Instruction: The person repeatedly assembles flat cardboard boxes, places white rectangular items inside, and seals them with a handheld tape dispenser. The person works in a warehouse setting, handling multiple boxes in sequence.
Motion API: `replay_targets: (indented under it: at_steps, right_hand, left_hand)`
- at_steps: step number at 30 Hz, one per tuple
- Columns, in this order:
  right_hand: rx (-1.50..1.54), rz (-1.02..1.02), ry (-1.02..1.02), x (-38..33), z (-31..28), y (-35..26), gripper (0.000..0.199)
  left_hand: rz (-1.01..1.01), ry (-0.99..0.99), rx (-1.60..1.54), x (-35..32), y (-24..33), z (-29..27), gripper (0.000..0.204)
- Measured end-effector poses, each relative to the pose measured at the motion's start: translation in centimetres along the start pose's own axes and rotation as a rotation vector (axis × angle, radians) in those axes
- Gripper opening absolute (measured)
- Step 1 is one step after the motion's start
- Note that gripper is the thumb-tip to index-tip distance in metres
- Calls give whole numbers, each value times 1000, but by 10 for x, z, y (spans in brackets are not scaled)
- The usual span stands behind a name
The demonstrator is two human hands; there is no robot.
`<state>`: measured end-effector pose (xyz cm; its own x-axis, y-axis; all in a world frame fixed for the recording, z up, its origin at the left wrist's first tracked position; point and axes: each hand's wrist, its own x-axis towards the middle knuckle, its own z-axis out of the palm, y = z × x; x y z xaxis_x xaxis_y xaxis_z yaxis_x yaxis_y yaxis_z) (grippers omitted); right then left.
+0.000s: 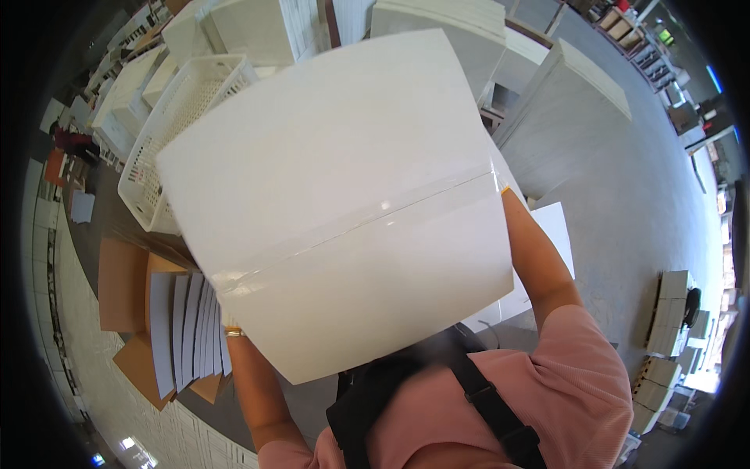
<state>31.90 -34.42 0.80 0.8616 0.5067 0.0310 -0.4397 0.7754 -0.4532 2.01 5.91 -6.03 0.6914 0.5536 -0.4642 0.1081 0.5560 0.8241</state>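
Concrete floor (625, 195) – white stacks (562, 109), fanned sheets (187, 328), basket (183, 117).

hands hidden behind white box (344, 195)

Box (344, 203) held up at chest level, blocking the centre. Left of it: basket (176, 117) on the desk (117, 227). Below the basket: fanned sheets (187, 324) on cardboard (121, 285). Behind and right of the box: board stacks (558, 117) on the floor (648, 203).

Grey concrete floor (625, 195) with stacked white sheets (562, 109), brown cardboard (121, 285), fanned white strips (187, 328), small box stacks (668, 313).
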Motion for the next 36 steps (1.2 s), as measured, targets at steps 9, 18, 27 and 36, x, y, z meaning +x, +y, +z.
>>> replay_targets:
  at_steps: [9, 18, 27, 36]
  right_hand:
    - [-111, -116, -218, 15, 104, -69, 76]
    - [-1120, 267, 3, -38, 13, 3, 62]
    - [-893, 627, 56, -30, -94, -79, 55]
    - [-1096, 505, 182, -14, -210, -117, 56]
  left_hand:
    - [398, -163, -161, -41, 143, 61, 79]
    - [286, -285, 225, -49, 40, 21, 79]
    - [29, -60, 176, -52, 27, -41, 52]
    - [167, 527, 512, -21, -90, -179, 58]
